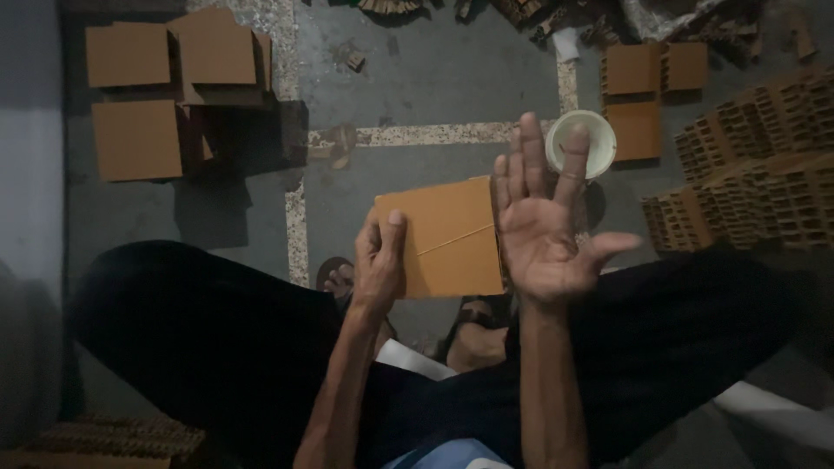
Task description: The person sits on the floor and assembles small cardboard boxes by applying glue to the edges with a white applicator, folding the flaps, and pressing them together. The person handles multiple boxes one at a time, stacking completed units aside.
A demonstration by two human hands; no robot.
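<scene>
Gripping flat cardboard piece (443, 236) w/ left hand (379, 265); right hand (543, 227) spread open beside it.

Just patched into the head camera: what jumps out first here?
Centre frame, the left hand grips a folded brown cardboard piece, while the right hand is spread open, palm up, beside it. A white bowl sits on the floor behind the fingers, and flat cardboard boxes lie at upper left.

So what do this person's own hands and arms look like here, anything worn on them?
Both arms are bare from the bottom of the frame up to the hands: no sleeves show. The left hand and right hand wear no gloves, and I see no watch, bracelet or ring, though the light is dim. The forearms are lean.
</scene>
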